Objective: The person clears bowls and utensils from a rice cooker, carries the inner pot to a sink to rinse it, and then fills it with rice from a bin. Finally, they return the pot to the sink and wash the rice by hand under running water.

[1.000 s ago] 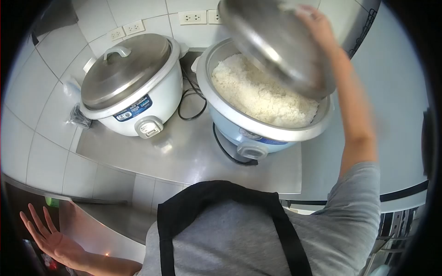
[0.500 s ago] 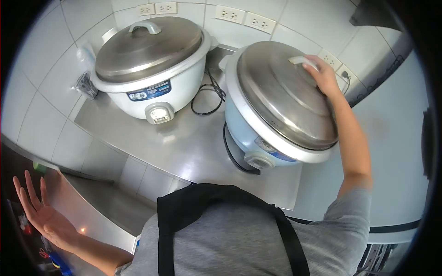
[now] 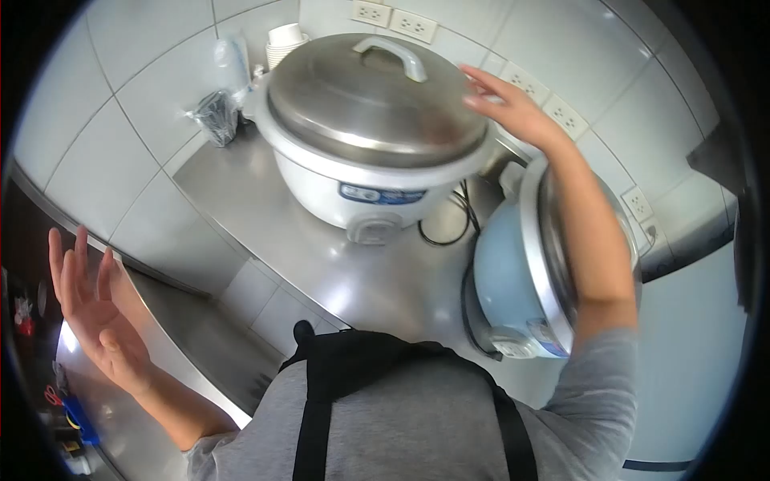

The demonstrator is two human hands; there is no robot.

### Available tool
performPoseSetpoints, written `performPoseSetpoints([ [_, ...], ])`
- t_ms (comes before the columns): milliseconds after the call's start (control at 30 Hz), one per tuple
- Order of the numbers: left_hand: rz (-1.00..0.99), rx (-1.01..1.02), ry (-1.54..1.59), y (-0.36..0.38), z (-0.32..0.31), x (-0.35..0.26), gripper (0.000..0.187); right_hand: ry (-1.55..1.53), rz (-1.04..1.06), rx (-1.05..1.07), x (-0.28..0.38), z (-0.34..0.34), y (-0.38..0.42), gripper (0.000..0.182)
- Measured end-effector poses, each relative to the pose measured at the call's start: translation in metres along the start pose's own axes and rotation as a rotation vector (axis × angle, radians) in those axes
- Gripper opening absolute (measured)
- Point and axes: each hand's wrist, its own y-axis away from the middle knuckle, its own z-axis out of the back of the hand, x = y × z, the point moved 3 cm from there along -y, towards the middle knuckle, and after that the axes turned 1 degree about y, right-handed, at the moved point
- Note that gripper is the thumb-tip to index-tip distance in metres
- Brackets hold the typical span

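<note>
A white rice cooker point(image 3: 321, 188) with a domed metal lid point(image 3: 361, 104) stands on the steel counter; its lid has a pale arched handle point(image 3: 393, 54). My right hand point(image 3: 509, 104) is raised just right of that lid, fingers apart and holding nothing. Below my right forearm is a second, light blue cooker point(image 3: 507, 264), its metal lid on and partly hidden by the arm. At the far left my left hand point(image 3: 100, 321) is up in the air, palm showing, fingers spread and empty.
The steel counter point(image 3: 321, 280) carries a black cord point(image 3: 445, 240) between the cookers. Stacked white cups point(image 3: 285, 44) and a plastic-wrapped dark bundle point(image 3: 216, 116) are by the tiled wall. Sockets line the wall. Red scissors point(image 3: 53, 395) and a blue item point(image 3: 80, 418) lie at lower left.
My right hand has let go of the blue cooker's lid handle and moved left to beside the white cooker's lid. The view has turned left. My left hand remains raised and open.
</note>
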Motion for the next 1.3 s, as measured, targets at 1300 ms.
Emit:
performPoseSetpoints([
  [1300,-0.335,0.696,0.082,-0.027,-0.167,0.143,0.054,0.16,-0.383,-0.176,-0.038,-0.047,-0.16,0.042],
])
